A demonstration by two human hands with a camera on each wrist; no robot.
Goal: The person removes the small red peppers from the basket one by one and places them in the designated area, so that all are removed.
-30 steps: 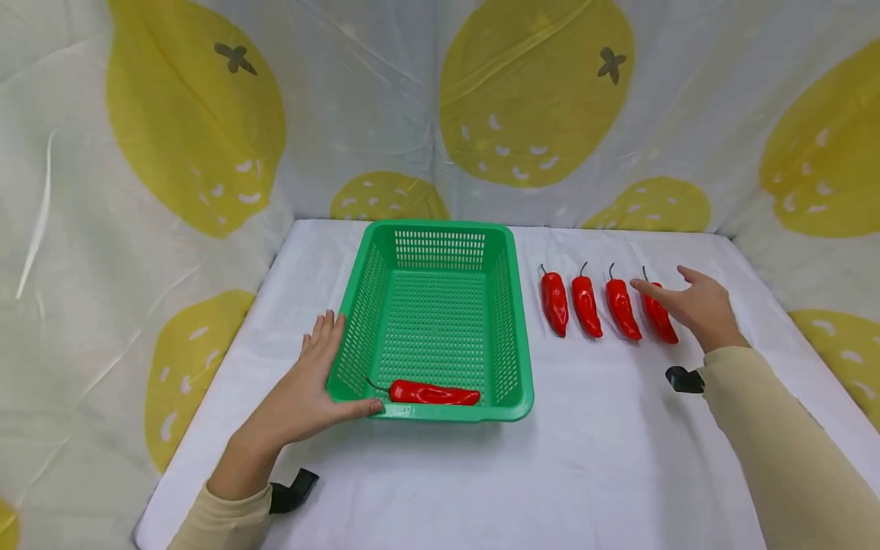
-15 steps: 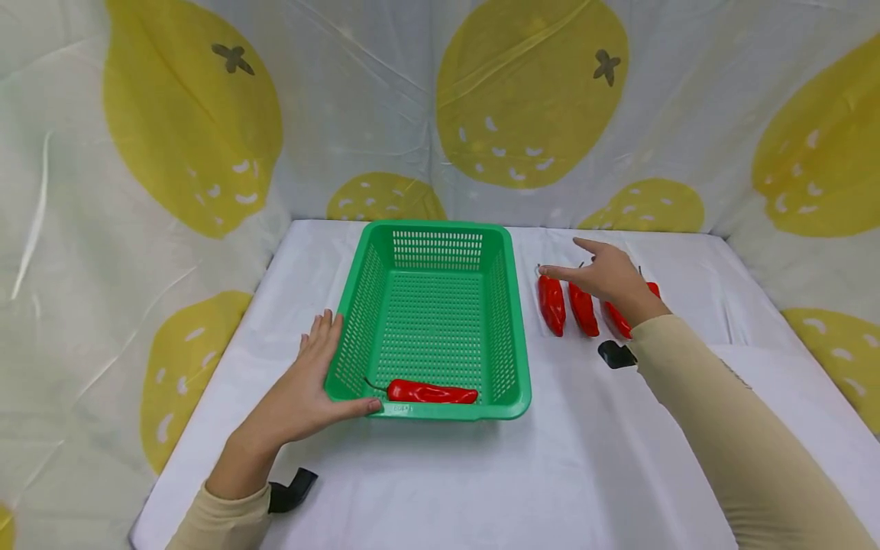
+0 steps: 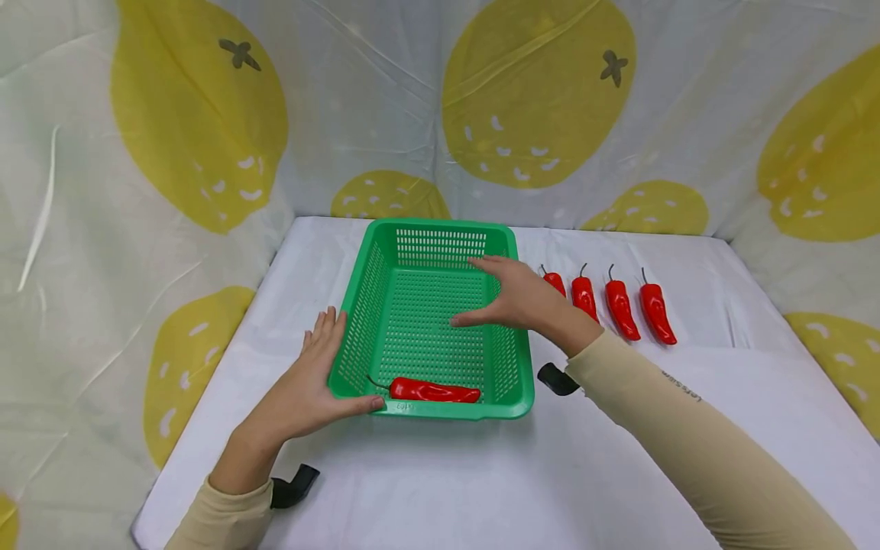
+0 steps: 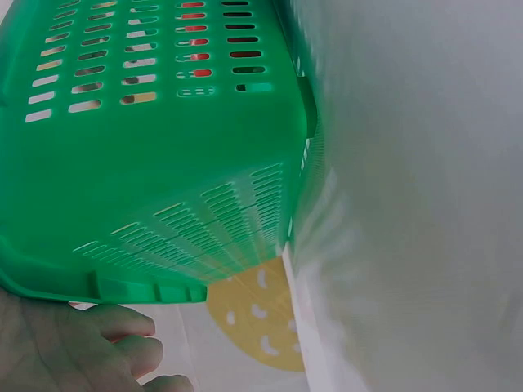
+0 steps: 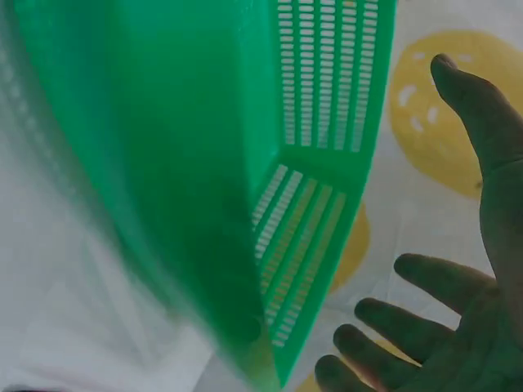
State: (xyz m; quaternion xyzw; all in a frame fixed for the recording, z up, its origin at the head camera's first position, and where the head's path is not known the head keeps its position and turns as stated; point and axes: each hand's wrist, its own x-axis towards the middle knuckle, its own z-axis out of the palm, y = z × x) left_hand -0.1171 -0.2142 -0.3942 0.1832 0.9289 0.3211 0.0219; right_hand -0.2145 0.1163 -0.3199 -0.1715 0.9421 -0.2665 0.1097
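Note:
A green plastic basket (image 3: 447,412) with slotted walls stands on the white cloth. One red chili pepper (image 3: 435,390) lies crosswise along its near wall, its stem to the left. My left hand (image 3: 302,393) rests at the basket's near-left corner, thumb on the front rim and straight fingers along the left side. Over the basket's right side hovers my right hand (image 3: 529,299), fingers spread and holding nothing. In the right wrist view its spread fingers (image 5: 404,351) show beside the basket wall (image 5: 327,188). Several more red chili peppers (image 3: 622,309) lie in a row to the right, stems away from me.
White fabric with large yellow lemon prints (image 3: 536,92) rises behind and along both sides of the white-covered table (image 3: 481,489). The leftmost pepper (image 3: 554,283) of the row lies close to the basket's right wall, partly hidden by my right hand.
My right hand has moved left, from above the rightmost pepper, across the row, to over the basket. The left hand, the basket and the peppers have stayed in place.

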